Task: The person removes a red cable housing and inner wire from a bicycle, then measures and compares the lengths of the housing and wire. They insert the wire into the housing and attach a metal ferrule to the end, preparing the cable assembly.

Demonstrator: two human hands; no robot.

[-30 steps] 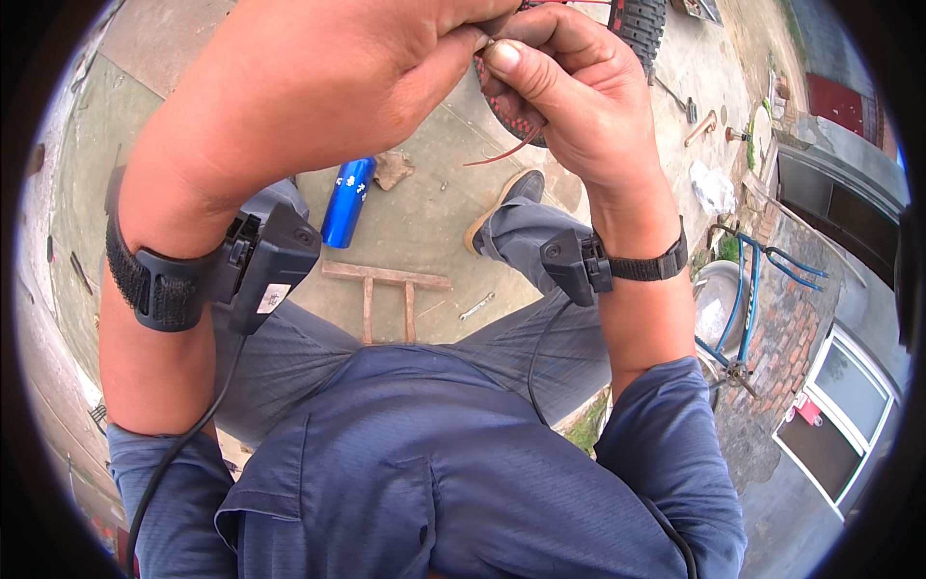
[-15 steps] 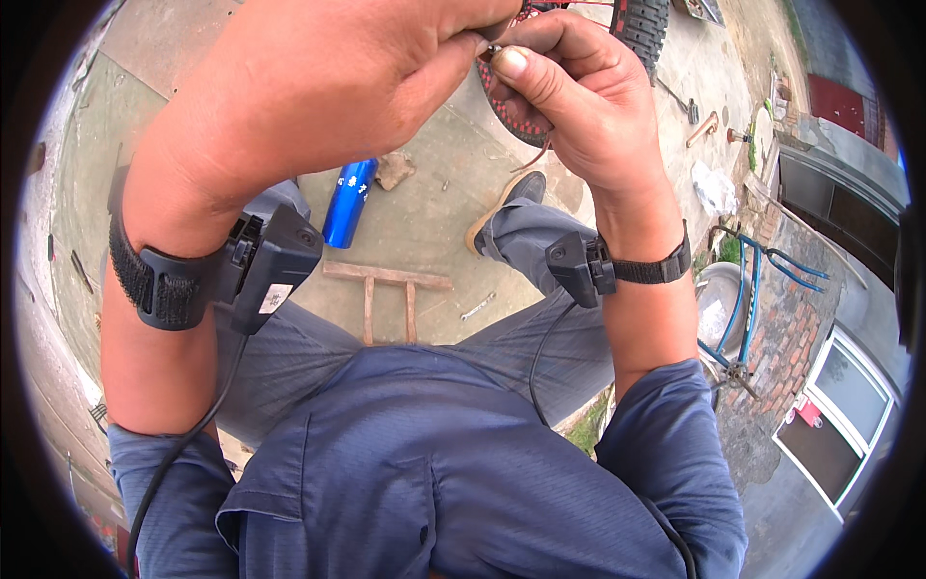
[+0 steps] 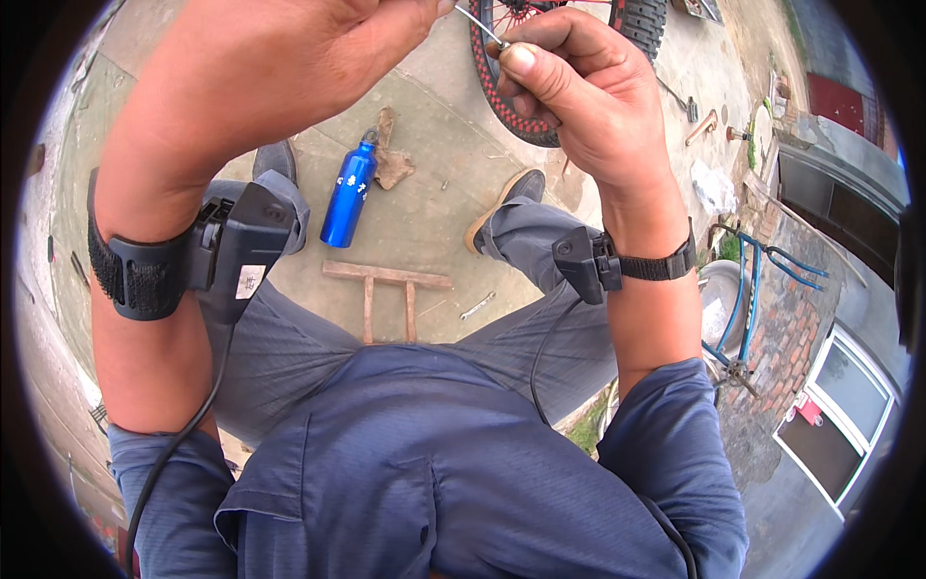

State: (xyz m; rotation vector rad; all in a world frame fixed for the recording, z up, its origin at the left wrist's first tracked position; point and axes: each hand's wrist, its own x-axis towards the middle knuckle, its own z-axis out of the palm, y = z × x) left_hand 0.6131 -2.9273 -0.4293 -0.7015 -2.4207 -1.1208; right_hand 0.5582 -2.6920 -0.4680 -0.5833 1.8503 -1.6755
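We hold a thin metal spoke up near the top of the view, above the red-rimmed bicycle wheel. It looks light, stiff and slick, best pinched near its end. Our right hand has its fingers clamped on it; our left hand closes beside it, though its grip is hidden.

White rectangular label on black wrist device.
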